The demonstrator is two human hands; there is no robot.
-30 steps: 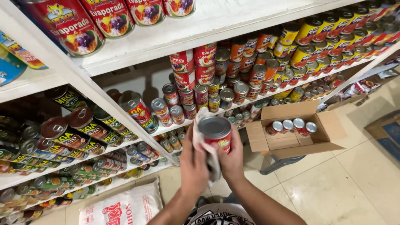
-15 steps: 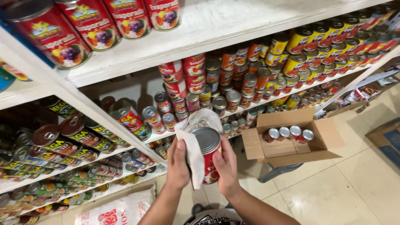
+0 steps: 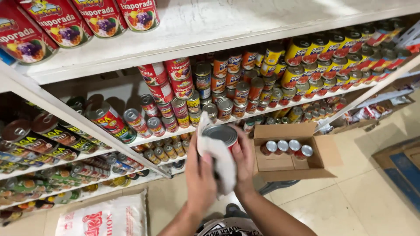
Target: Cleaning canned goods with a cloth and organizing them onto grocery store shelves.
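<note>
My right hand [image 3: 243,162] grips a red tin can with a silver lid [image 3: 222,134] in front of the shelves. A white cloth [image 3: 217,157] lies against the can's side, pressed there by my left hand [image 3: 200,178]. Both hands are raised at the middle of the view, the left nearer to me. The can's label is mostly hidden by the cloth and fingers.
White shelves [image 3: 210,30] carry several rows of red, yellow and orange cans. An open cardboard box [image 3: 288,153] with several cans inside stands to the right. A white sack [image 3: 105,216] lies on the tiled floor at lower left.
The can has turned in my hands, its lid now facing up toward me. The cloth has moved down over the can's left side with my left hand.
</note>
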